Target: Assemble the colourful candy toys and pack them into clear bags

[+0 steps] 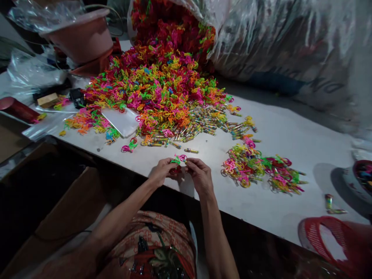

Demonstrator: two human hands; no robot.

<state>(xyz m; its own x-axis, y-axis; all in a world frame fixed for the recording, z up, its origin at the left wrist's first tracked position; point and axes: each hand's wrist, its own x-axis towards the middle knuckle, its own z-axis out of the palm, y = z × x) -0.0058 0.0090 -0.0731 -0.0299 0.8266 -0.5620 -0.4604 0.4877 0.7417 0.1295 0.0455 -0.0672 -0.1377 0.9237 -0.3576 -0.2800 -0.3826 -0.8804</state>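
Observation:
My left hand (pixel 161 171) and my right hand (pixel 199 174) meet at the near edge of the white table (pixel 290 135). Both pinch a small toy piece of green and pink plastic (pixel 179 158) between their fingertips. Behind them a large heap of small coloured plastic pieces (pixel 157 85) spills from a clear bag (pixel 174 23). Several small wrapped tubes (pixel 203 124) lie along the heap's near side. A smaller pile of coloured pieces (pixel 255 168) lies to the right of my right hand.
A red basket (pixel 328 236) sits at the table's near right corner, a bowl (pixel 362 176) beyond it. A flat clear bag (pixel 122 121) lies left of centre. A pink tub (pixel 81 37), a dark phone-like object (pixel 77 97) and plastic sheets are far left. Big plastic sacks (pixel 290 42) fill the back.

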